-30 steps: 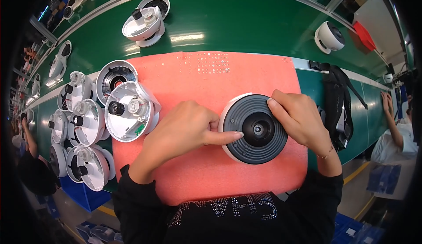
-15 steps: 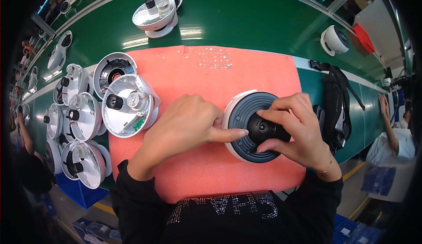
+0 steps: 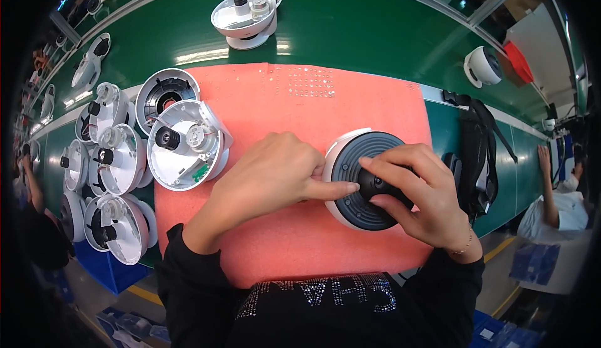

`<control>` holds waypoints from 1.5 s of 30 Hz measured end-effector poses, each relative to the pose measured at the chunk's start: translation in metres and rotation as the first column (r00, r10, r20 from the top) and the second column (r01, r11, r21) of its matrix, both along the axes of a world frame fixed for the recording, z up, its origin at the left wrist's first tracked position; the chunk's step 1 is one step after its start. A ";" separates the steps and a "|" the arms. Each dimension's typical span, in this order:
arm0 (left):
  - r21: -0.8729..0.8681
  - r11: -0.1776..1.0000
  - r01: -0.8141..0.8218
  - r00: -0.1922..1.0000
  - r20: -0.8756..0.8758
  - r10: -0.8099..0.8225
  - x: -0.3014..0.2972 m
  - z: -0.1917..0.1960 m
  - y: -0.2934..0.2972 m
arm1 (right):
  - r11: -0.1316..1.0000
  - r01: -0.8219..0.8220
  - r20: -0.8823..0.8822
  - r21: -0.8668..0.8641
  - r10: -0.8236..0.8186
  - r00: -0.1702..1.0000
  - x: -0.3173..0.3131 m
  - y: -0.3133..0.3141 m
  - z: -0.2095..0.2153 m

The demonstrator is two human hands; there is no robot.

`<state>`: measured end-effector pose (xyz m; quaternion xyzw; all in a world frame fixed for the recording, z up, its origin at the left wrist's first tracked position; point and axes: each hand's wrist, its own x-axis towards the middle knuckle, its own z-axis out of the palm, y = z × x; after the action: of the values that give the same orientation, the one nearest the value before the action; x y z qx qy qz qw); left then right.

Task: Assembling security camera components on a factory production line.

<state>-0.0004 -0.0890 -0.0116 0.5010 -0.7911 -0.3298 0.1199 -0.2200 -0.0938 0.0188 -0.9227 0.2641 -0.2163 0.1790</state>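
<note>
A white round camera (image 3: 345, 209) stands on the pink foam mat with its dark ribbed face turned up. At the middle of that face is a black lens dome (image 3: 369, 191). My right hand (image 3: 422, 194) pinches the dome between thumb and fingers, hiding part of the lens. From the left, my left hand (image 3: 269, 176) steadies the camera: its thumb lies across the edge of the dark face, and the curled fingers are at the white side, partly hidden. Just left of my left hand sits an opened white camera housing (image 3: 181, 160), with a black lens, a motor and a green board showing inside.
Several opened white housings (image 3: 122, 160) crowd the left side. Small shiny screws (image 3: 312, 82) lie in rows on the pink mat (image 3: 282, 113). On the green belt (image 3: 350, 28) stand an opened housing (image 3: 250, 19) and a white camera (image 3: 482, 66). A black strap (image 3: 482, 154) lies at right.
The opened housing on the green belt has shifted to the right. My right fingers have moved slightly on the dome and now cover more of the lens. My left hand keeps its hold.
</note>
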 end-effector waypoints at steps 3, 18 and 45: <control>-0.010 1.000 0.006 0.999 0.042 -0.006 0.000 0.001 -0.001 | 0.992 -0.088 -0.016 0.087 0.090 0.996 -0.001 -0.002 0.011; 0.236 0.972 -0.005 0.721 -0.672 0.167 -0.020 -0.029 0.010 | 0.638 0.104 0.185 0.763 -0.370 0.910 -0.015 -0.009 -0.017; -0.358 0.852 -0.382 0.660 -0.751 -0.019 0.036 -0.034 -0.011 | 0.894 -0.328 0.645 0.305 0.060 0.762 0.035 -0.037 0.053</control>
<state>0.0351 -0.0997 -0.0456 0.3590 -0.6760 -0.2771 0.5808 -0.1854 -0.1306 0.0720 -0.7658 0.1295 -0.4281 0.4621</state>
